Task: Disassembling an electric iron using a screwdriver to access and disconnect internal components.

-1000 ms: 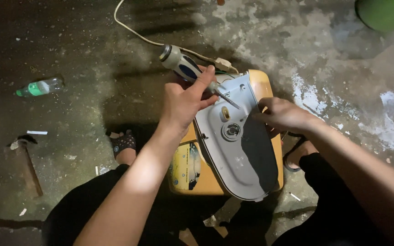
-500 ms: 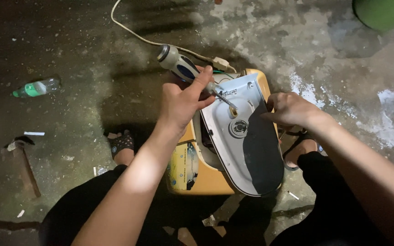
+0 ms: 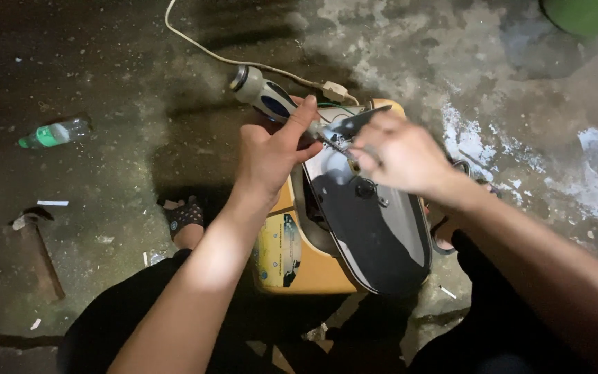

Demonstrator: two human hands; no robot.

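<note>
Two bare hands meet over the iron (image 3: 372, 228), which lies tilted on a yellow box (image 3: 292, 256). Your left hand (image 3: 271, 152) is wrapped tight around the screwdriver (image 3: 271, 102), its blue and grey handle sticking out beyond your thumb and its tip angled down to the iron's upper end just right of your grip. Your right hand (image 3: 396, 156) pinches at that same end, its fingers drawn together, though you cannot tell what they hold. A white cord (image 3: 243, 61) trails beyond the handle.
</note>
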